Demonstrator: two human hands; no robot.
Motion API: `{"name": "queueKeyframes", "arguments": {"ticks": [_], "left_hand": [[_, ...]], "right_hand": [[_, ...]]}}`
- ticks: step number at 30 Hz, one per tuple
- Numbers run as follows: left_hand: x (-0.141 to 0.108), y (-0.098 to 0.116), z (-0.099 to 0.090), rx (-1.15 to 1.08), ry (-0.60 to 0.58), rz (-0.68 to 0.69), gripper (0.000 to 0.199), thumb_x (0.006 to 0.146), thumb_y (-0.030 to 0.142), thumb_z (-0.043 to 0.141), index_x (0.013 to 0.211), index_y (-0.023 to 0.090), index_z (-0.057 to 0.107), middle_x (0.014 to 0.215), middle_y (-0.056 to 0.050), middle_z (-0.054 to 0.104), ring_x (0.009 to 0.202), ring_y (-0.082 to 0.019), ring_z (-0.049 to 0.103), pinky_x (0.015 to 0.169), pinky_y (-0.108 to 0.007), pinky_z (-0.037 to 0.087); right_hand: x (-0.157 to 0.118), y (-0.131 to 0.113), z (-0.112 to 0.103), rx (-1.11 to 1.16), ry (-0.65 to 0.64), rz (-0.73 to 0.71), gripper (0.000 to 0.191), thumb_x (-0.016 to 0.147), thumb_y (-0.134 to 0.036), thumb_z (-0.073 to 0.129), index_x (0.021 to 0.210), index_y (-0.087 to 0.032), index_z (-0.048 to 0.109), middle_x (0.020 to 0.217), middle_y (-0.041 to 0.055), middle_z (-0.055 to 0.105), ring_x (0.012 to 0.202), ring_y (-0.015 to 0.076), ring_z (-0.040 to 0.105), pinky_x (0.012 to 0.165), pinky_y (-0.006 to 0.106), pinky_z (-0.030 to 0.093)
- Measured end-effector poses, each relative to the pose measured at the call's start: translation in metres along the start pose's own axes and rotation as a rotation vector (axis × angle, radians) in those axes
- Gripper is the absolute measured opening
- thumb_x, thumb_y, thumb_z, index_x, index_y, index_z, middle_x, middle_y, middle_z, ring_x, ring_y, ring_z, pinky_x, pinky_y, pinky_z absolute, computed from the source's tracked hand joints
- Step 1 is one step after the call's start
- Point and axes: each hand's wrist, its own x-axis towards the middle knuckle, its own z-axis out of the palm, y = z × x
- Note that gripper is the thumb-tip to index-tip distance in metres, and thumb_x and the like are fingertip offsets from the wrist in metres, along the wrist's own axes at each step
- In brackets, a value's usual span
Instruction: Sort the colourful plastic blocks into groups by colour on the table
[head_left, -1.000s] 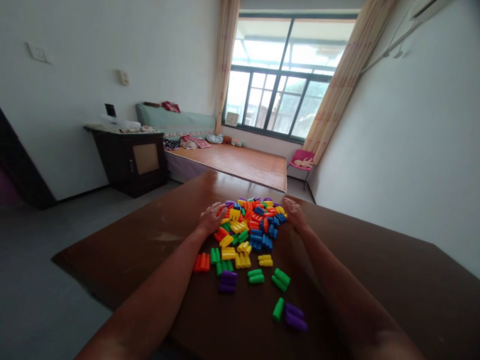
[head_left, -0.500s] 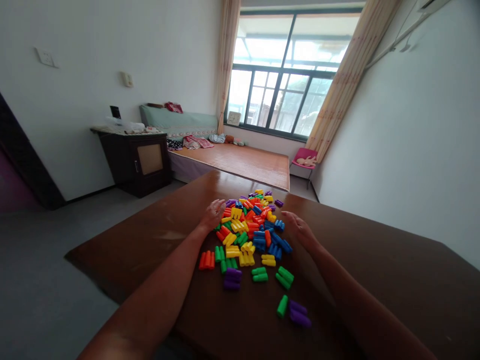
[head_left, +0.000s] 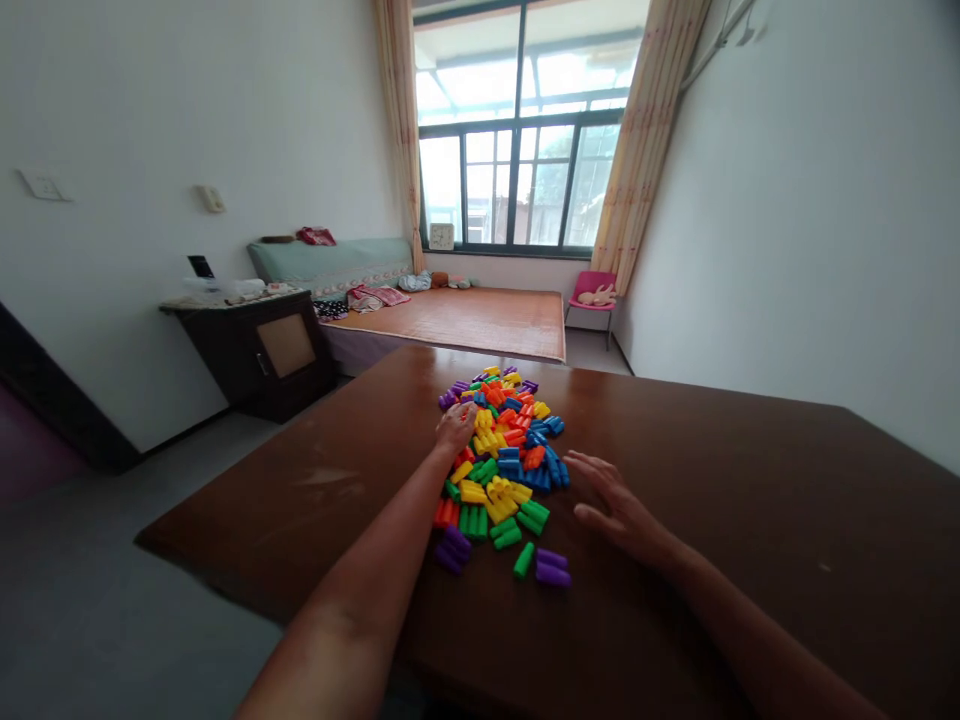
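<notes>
A heap of plastic toy building pieces [head_left: 491, 440], shaped like joined tubes in red, orange, yellow, green, blue and purple, lies on the brown table. My left hand [head_left: 456, 428] rests against the heap's left side, its fingers stretched over a few pieces and gripping none that I can see. To the right of the heap, my right hand [head_left: 611, 500] is open, fingers extended beside the blue pieces [head_left: 553, 470]. Closest to me are a green piece [head_left: 524, 561] and two purple pieces, one on the right [head_left: 553, 567] and one on the left [head_left: 453, 550].
The brown table [head_left: 712, 470] has its left edge near my left forearm. Beyond it stand a bed with a woven mat [head_left: 457, 320], a dark cabinet [head_left: 277, 350] on the left and a pink chair [head_left: 596, 290] holding a soft toy.
The near green and purple pieces have shifted toward the heap, which is more compact. My right hand has come nearer to me with its fingers more spread. The camera view has turned.
</notes>
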Motion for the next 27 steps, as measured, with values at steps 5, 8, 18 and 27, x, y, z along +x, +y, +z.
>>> {"name": "queueKeyframes", "arguments": {"ticks": [5, 8, 18, 27], "left_hand": [[-0.010, 0.031, 0.020, 0.043, 0.035, -0.053, 0.040, 0.097, 0.037, 0.037, 0.123, 0.022, 0.064, 0.135, -0.009, 0.059, 0.122, -0.022, 0.055, 0.103, -0.037, 0.042], [-0.018, 0.047, 0.031, 0.031, 0.089, -0.116, 0.039, 0.096, 0.037, 0.037, 0.120, 0.025, 0.065, 0.136, -0.009, 0.058, 0.123, -0.023, 0.055, 0.104, -0.039, 0.041], [-0.033, 0.095, 0.073, -0.183, 0.160, -0.072, 0.037, 0.093, 0.023, 0.037, 0.114, 0.019, 0.067, 0.125, -0.013, 0.064, 0.123, -0.025, 0.054, 0.108, -0.047, 0.037], [-0.023, 0.100, 0.078, -0.238, 0.085, -0.030, 0.039, 0.088, 0.015, 0.042, 0.117, 0.020, 0.068, 0.118, -0.010, 0.069, 0.111, -0.024, 0.062, 0.100, -0.043, 0.047]], "right_hand": [[-0.010, -0.039, 0.010, -0.131, -0.286, -0.261, 0.098, 0.065, -0.064, 0.074, 0.149, -0.035, 0.034, 0.156, 0.0072, 0.032, 0.145, 0.0356, 0.020, 0.115, 0.056, 0.021], [-0.010, -0.038, 0.012, -0.173, -0.281, -0.296, 0.092, 0.069, -0.061, 0.071, 0.149, -0.036, 0.033, 0.155, 0.0069, 0.034, 0.144, 0.0351, 0.022, 0.114, 0.057, 0.019], [-0.010, -0.046, -0.007, -0.190, -0.049, -0.377, 0.059, 0.083, -0.021, 0.050, 0.141, -0.029, 0.044, 0.149, 0.0062, 0.043, 0.141, 0.0275, 0.029, 0.116, 0.054, 0.019], [-0.012, -0.096, 0.005, -0.150, -0.353, -0.614, 0.050, 0.084, -0.060, 0.057, 0.124, -0.030, 0.055, 0.132, 0.0035, 0.057, 0.118, 0.0212, 0.053, 0.112, 0.042, 0.028]]}}
